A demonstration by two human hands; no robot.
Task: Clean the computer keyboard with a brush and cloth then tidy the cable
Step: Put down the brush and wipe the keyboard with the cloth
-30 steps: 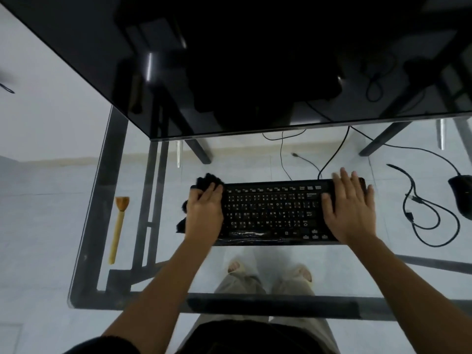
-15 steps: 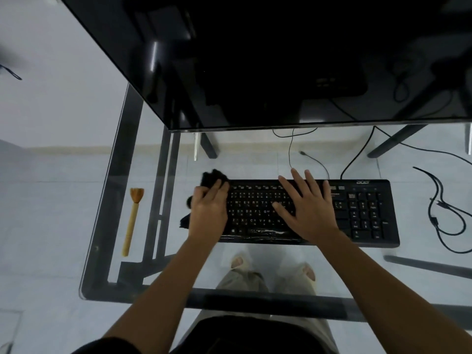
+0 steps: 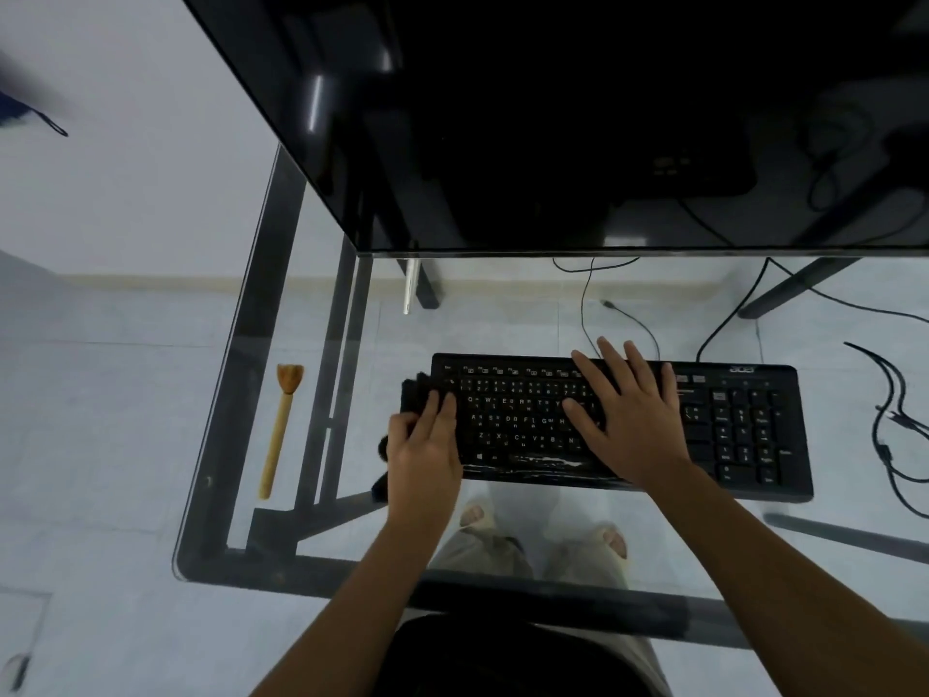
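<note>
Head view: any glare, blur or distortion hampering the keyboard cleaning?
Head view: dim overall; glare streak along the keyboard near its front edge; black cloth under the left hand merges with dark keys; top-left corner smeared; distortion mild.

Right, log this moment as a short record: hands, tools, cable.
left hand: presses black cloth against left end of keyboard
right hand: flat, fingers spread over the middle keys
wooden brush: lying on glass desk, left of keyboard, untouched
loose cable: untidied, right of keyboard
</note>
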